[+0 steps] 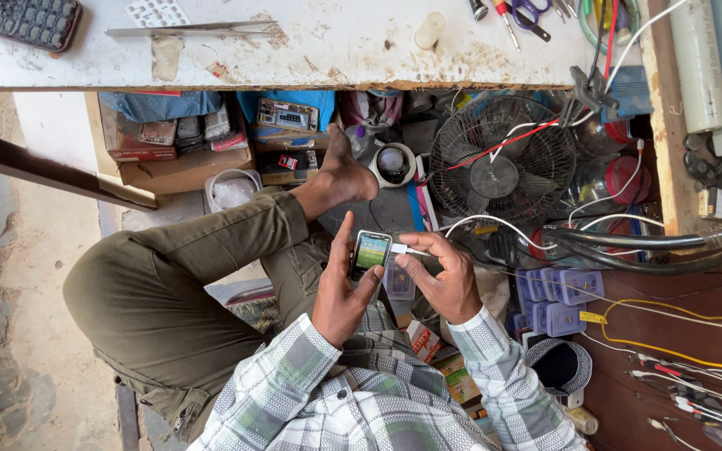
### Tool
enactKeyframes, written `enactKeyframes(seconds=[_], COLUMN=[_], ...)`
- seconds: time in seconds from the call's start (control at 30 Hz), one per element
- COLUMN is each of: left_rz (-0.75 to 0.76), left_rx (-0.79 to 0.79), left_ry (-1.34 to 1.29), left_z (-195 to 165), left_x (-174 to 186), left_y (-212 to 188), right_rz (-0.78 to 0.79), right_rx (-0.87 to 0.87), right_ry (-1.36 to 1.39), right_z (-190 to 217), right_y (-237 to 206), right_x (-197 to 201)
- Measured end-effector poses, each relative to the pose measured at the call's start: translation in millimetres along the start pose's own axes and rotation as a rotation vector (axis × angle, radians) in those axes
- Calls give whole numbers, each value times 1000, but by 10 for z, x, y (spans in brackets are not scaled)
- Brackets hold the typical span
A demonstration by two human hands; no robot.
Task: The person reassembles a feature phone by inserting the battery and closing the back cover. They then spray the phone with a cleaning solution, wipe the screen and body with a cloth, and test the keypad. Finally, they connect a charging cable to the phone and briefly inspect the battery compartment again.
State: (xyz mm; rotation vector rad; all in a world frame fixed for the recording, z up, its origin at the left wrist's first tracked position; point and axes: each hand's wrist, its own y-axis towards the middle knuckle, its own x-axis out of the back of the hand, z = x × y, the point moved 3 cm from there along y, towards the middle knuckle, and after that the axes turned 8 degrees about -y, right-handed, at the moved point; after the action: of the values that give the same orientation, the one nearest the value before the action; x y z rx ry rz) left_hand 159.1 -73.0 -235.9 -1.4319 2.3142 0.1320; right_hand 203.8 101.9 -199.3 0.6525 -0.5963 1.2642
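While the left hand is wrapped around a small dark phone with a lit green screen, held upright above the lap, the right hand pinches a white cable plug touching the phone's right edge, lying crosswise to its long axis.

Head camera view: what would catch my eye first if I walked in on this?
First, the small phone with its lit green screen, in the middle of the frame, held in the left hand while the right hand holds a white cable plug at its side. Just above and to the right, a black table fan sits among tangled wires under the chipped white workbench. The person's bare foot rests beside the fan.
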Motion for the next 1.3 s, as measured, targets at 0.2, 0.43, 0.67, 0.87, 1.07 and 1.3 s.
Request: enactKeyframes(seconds=[0.2, 0.43, 0.67, 0.87, 1.07, 1.3], left_rz=[21, 36, 54, 75, 88, 105], left_rx=[-55, -42, -15, -58, 12, -13], left_ry=[3, -7, -22, -6, -20, -9], left_z=[53, 46, 12, -17, 7, 10], left_x=[24, 36, -13, -5, 3, -18], left_y=[-6, -8, 8, 0, -3, -6], right_rz=[-6, -14, -28, -48, -77, -83], right_rx=[-12, 2, 4, 54, 93, 101], right_ry=[-24, -49, -78, -59, -96, -93], right_z=[-46, -44, -118, -153, -194, -235], right_y=[4, -4, -18, -25, -36, -61], right_x=[-10, 3, 52, 46, 59, 64])
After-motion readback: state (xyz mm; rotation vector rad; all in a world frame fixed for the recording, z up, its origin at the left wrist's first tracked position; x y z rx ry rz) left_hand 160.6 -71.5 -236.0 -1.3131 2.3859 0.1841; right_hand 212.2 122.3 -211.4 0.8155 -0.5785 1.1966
